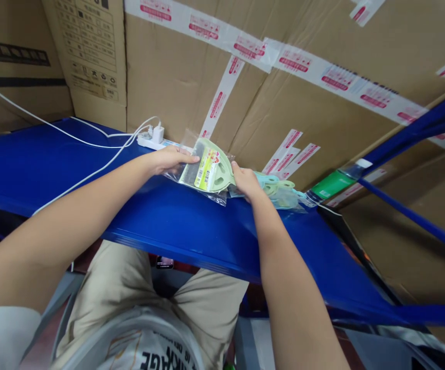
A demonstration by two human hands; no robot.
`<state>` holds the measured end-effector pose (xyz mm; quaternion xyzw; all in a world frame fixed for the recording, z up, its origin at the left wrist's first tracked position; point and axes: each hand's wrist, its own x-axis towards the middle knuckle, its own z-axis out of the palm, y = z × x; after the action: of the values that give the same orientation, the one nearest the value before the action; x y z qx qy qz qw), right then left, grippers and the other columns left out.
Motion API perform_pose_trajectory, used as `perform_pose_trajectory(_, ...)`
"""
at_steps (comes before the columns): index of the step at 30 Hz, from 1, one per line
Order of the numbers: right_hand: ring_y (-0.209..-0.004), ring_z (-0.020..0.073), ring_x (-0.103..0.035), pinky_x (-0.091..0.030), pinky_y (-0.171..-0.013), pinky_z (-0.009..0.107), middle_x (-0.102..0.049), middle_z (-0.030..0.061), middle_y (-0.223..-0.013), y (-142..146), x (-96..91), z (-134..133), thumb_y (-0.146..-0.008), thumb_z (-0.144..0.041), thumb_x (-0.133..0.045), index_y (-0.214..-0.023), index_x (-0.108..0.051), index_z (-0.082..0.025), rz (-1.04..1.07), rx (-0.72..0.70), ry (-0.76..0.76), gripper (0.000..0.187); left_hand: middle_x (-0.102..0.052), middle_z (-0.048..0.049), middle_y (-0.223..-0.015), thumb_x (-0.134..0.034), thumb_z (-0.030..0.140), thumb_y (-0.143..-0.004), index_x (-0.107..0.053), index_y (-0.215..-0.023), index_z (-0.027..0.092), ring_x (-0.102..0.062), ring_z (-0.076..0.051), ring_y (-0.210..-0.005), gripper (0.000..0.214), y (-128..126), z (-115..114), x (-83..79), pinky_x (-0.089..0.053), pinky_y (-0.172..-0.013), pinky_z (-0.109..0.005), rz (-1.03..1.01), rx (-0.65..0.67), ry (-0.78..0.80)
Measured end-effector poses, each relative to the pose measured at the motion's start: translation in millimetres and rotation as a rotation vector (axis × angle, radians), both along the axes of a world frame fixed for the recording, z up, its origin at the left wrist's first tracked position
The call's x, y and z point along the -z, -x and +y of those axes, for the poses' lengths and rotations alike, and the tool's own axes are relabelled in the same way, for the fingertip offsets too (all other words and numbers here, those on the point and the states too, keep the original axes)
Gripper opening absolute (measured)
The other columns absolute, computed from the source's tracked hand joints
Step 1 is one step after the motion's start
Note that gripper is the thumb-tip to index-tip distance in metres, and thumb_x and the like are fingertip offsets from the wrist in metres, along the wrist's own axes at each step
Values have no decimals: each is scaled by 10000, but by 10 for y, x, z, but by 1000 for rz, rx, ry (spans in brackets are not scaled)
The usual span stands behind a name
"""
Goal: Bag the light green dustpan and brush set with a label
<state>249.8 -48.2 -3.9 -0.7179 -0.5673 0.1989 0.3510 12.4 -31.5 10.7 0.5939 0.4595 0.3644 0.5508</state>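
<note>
A pale green plastic item [211, 167] with a yellow label lies in a clear plastic bag on the blue shelf [160, 216]. My left hand [170, 158] grips the bag's left side, fingers curled over its top. My right hand [247, 182] holds the bag's right edge with closed fingers. Just right of that hand lies a pile of similar pale green and light blue bagged items [282, 191].
Large taped cardboard boxes [291, 92] stand right behind the shelf. A white power strip with a charger [153, 139] and white cables [91, 139] lies at the back left. Blue rack beams [415, 218] run to the right. A green-labelled packet [332, 184] leans there.
</note>
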Motion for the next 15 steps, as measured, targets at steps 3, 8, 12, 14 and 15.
perform_pose_trajectory(3, -447, 123, -414, -341, -461, 253, -436, -30, -470, 37, -33, -45, -1020, -467, -554, -622, -544, -207, 226, -7, 40, 476, -597, -1, -559, -869, 296, -771, -713, -797, 184, -532, -127, -531, 193, 5, -28, -48, -378, -514, -288, -51, 22, 29)
perform_pose_trajectory(8, -377, 78, -308, -222, -368, 200, -380, -68, -463, 73, -208, -202, -1071, -331, -477, -654, -480, -216, 588, -31, 105, 433, -650, -21, -611, -812, 189, -771, -704, -805, 182, -637, -168, -625, 113, -62, -49, -173, -493, -596, -304, -62, -83, 84)
perform_pose_trajectory(12, -388, 82, -358, -301, -385, 172, -432, -55, -491, 9, -309, -256, -1108, -364, -337, -690, -470, -217, 795, -38, 138, 463, -690, -36, -675, -703, 86, -802, -698, -792, 168, -688, -183, -749, 82, 50, -63, -443, -553, -729, -308, -80, -234, 126)
perform_pose_trajectory(14, -395, 89, -375, -326, -390, 176, -470, -41, -513, -32, -315, -241, -1111, -374, -299, -704, -473, -219, 819, -1, 142, 469, -712, -42, -730, -667, 100, -843, -711, -830, 154, -687, -178, -810, 71, 284, -124, -604, -564, -818, -308, -111, -324, 101)
perform_pose_trajectory(15, -398, 92, -378, -332, -391, 178, -477, -36, -518, -48, -310, -229, -1111, -372, -285, -709, -476, -219, 817, 23, 143, 471, -703, -29, -739, -671, 112, -856, -708, -853, 148, -676, -162, -820, 51, 449, -182, -676, -560, -862, -293, -123, -399, 63)
